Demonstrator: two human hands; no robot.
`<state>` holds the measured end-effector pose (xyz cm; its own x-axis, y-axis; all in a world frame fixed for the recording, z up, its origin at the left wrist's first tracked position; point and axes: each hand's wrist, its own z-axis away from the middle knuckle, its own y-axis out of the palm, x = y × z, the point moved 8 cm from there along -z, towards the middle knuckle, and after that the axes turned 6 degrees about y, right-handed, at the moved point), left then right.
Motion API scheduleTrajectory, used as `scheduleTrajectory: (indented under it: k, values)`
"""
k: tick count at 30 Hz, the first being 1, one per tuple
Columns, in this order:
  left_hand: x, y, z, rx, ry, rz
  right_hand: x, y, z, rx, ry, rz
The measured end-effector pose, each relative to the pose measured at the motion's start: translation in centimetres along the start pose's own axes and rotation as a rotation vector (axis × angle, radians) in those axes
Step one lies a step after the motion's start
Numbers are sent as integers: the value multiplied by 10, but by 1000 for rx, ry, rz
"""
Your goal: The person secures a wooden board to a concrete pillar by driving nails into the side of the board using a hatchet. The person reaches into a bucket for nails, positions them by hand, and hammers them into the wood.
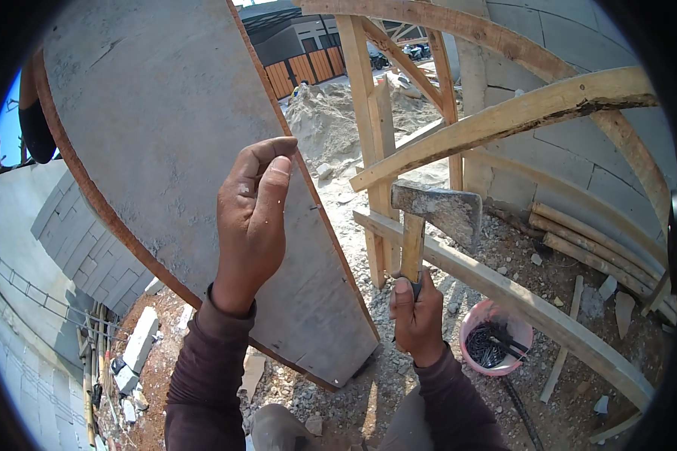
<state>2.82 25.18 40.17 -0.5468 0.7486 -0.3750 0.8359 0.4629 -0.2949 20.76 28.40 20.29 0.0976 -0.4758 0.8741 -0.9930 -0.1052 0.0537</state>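
My right hand (417, 316) is wrapped round the lower handle of a hatchet (438, 210). Its worn, whitish metal head points up, with the broad blade to the right. At the left, a large grey-faced wooden panel (180, 143) stands tilted, its thin brown edges showing. My left hand (252, 218) is raised in front of this panel by its right edge, thumb and forefinger curled close together. Whatever is in those fingers, if anything, is too small or hidden to make out. A small nail-like bit (316, 207) sticks out from the panel's right edge below that hand.
A timber frame of posts and beams (504, 124) crosses the right side. Below it, a pink bucket (496, 308) holds many dark nails. Wooden poles (594, 244) lie by the grey block wall (579, 173). Rubble covers the ground; a sand heap (327, 113) rises beyond.
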Motion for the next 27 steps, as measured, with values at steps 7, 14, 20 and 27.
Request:
scheduleTrajectory:
  k: [7,14,20,27]
  values:
    - [64,83,-94,1276,305,-1677,-2,20,2,72,-37,42]
    - [84,79,-102,1262,183,-1805,-10,22,12,122,15,-9]
    - [90,77,-105,1224,187,-1752,-12,25,2,126,-1,69]
    - [88,76,-104,1164,195,-1727,38,-5,-3,-187,-406,-465]
